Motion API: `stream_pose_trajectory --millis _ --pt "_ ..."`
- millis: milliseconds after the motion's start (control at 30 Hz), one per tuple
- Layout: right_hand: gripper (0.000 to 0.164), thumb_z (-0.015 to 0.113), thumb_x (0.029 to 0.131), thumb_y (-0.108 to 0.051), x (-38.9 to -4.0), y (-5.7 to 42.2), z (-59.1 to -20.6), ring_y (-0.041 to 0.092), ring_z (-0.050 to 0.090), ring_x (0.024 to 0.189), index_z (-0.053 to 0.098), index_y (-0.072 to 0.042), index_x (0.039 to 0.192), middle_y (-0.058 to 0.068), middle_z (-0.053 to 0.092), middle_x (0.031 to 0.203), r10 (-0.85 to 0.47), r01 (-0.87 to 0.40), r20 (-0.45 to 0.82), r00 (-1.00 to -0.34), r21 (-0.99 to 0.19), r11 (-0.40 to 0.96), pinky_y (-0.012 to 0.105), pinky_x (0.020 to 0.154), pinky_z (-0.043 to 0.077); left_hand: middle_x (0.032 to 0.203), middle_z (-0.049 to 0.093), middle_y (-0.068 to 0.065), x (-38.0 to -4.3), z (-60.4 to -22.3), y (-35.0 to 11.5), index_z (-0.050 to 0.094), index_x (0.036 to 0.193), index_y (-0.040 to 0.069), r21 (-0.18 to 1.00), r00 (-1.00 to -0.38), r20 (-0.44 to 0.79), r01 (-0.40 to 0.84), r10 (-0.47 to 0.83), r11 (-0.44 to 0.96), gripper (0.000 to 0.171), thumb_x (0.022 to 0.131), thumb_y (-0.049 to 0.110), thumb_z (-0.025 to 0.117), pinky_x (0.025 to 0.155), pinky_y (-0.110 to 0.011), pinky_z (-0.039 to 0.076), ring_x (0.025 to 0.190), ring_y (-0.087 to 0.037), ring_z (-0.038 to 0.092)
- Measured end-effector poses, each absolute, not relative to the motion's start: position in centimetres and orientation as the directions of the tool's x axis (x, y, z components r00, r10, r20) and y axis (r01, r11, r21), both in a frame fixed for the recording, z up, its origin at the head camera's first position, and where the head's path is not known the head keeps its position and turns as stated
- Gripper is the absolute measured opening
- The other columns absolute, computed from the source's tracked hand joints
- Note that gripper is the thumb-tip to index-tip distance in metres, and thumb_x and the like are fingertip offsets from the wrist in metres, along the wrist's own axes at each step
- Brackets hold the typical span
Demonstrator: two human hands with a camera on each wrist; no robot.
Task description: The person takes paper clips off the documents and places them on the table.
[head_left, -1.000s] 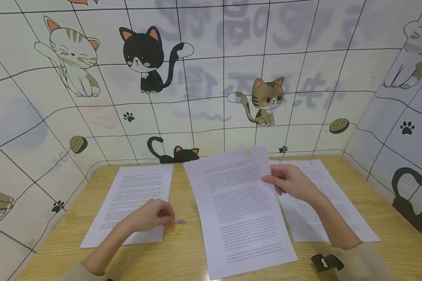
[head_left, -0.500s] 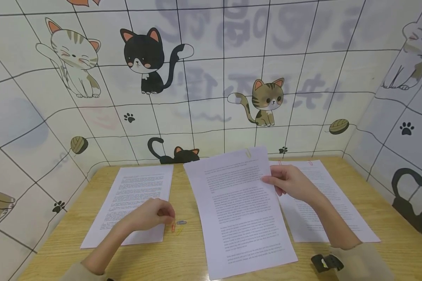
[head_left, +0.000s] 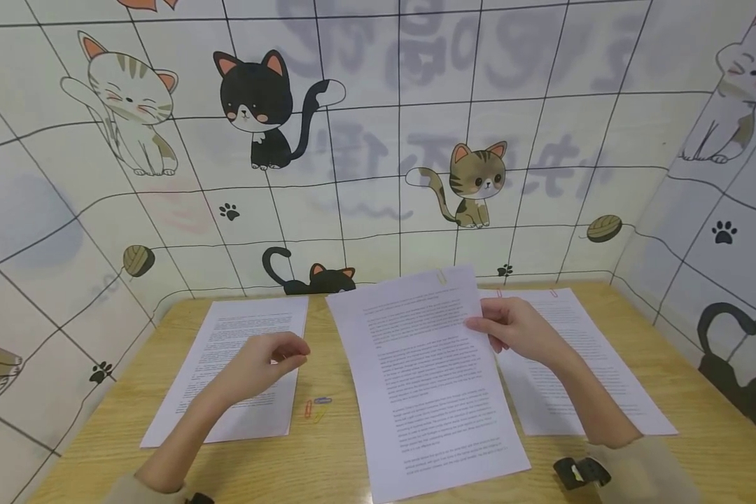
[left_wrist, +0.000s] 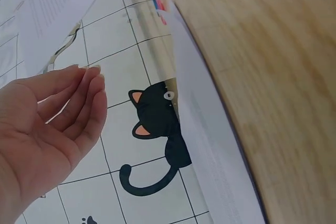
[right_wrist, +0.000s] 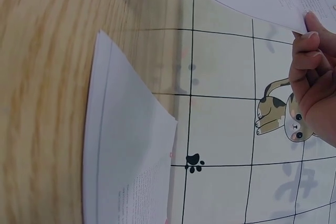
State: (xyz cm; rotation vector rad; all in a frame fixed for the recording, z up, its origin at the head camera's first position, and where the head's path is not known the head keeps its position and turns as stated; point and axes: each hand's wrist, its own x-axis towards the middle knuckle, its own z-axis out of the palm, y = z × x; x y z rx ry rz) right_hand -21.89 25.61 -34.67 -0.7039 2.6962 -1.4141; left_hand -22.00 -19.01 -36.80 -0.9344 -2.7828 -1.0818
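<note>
My right hand (head_left: 521, 329) pinches the right edge of a printed sheet of paper (head_left: 431, 392) between thumb and fingers, holding it raised and tilted. A yellow paper clip (head_left: 442, 277) sits on the sheet's top edge. My left hand (head_left: 261, 367), seen also in the left wrist view (left_wrist: 52, 124), hovers over the left paper stack (head_left: 195, 413) with loosely bent fingers and nothing visible in them. Below it on the table lie a red paper clip (head_left: 309, 409), a blue paper clip (head_left: 323, 400) and a yellow paper clip (head_left: 319, 416), close together.
A right paper stack (head_left: 595, 378) lies partly behind the raised sheet, with pinkish-red clips (head_left: 554, 294) on its top edge. The wooden table (head_left: 277, 476) ends against a white wall (head_left: 365, 245) with cat drawings.
My left hand has let go of the red paper clip, leaving it beside the blue and yellow clips, and has lifted up and slightly left. The right hand and sheet stay put.
</note>
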Motion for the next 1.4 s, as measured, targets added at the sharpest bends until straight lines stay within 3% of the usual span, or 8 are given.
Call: stream_pose_trajectory --millis 133,433,567,767,1033,1400 --pt "0.011 0.067 0.099 -0.018 -21.9 25.5 -34.7 0.013 0.046 0.05 0.068 -0.007 0.101 0.002 0.056 0.061 -0.395 -0.377 0.186 -0.9 -0.786 0.49 0.022 0.045 0.026 0.096 0.072 0.007 -21.8 -36.2 -18.4 0.072 0.104 0.013 0.622 -0.836 0.275 0.531 0.474 0.575 0.009 0.096 0.009 0.069 0.076 -0.03 0.055 0.085 -0.02 0.07" --pt "0.01 0.067 0.099 -0.017 -21.8 25.4 -34.7 0.012 0.045 0.05 0.066 -0.008 0.095 0.001 0.053 0.059 -0.384 -0.376 0.19 -0.903 -0.782 0.497 0.021 0.045 0.025 0.099 0.073 0.006 -21.6 -34.8 -16.8 0.071 0.109 0.012 0.628 -0.819 0.427 0.573 0.384 0.526 0.014 0.096 0.01 0.07 0.077 -0.032 0.055 0.089 -0.014 0.069" --pt "0.01 0.067 0.099 -0.017 -21.9 25.3 -34.8 0.013 0.045 0.05 0.068 -0.008 0.102 0.001 0.055 0.06 -0.383 -0.375 0.19 -0.904 -0.784 0.496 0.022 0.045 0.025 0.1 0.073 0.005 -21.7 -34.3 -16.2 0.071 0.11 0.013 0.638 -0.809 0.474 0.588 0.348 0.497 0.015 0.095 0.01 0.071 0.079 -0.029 0.055 0.09 -0.012 0.069" --pt "0.014 0.067 0.099 -0.016 -21.9 25.2 -34.9 0.014 0.047 0.05 0.07 -0.006 0.109 0.003 0.061 0.065 -0.386 -0.382 0.201 -0.9 -0.79 0.479 0.022 0.044 0.026 0.102 0.074 0.003 -21.9 -33.9 -15.0 0.072 0.111 0.009 0.634 -0.77 0.547 0.637 0.328 0.439 0.016 0.095 0.007 0.07 0.082 -0.026 0.054 0.091 -0.013 0.069" --pt "0.009 0.067 0.098 -0.014 -21.9 25.1 -35.2 0.014 0.046 0.048 0.069 -0.006 0.103 0.001 0.056 0.06 -0.39 -0.408 0.231 -0.891 -0.785 0.466 0.022 0.044 0.026 0.099 0.073 0.002 -22.3 -33.2 -12.9 0.072 0.108 0.006 0.649 -0.722 0.621 0.692 0.304 0.317 0.014 0.094 0.003 0.071 0.083 -0.023 0.054 0.088 -0.013 0.068" --pt "0.01 0.067 0.098 -0.014 -21.9 24.7 -35.2 0.019 0.047 0.048 0.07 -0.006 0.105 0.003 0.055 0.06 -0.382 -0.414 0.245 -0.891 -0.783 0.464 0.022 0.044 0.026 0.099 0.073 -0.005 -22.7 -32.4 -10.2 0.071 0.106 0.001 0.591 -0.623 0.719 0.781 0.309 0.202 0.015 0.091 -0.002 0.071 0.078 -0.025 0.054 0.086 -0.02 0.069"
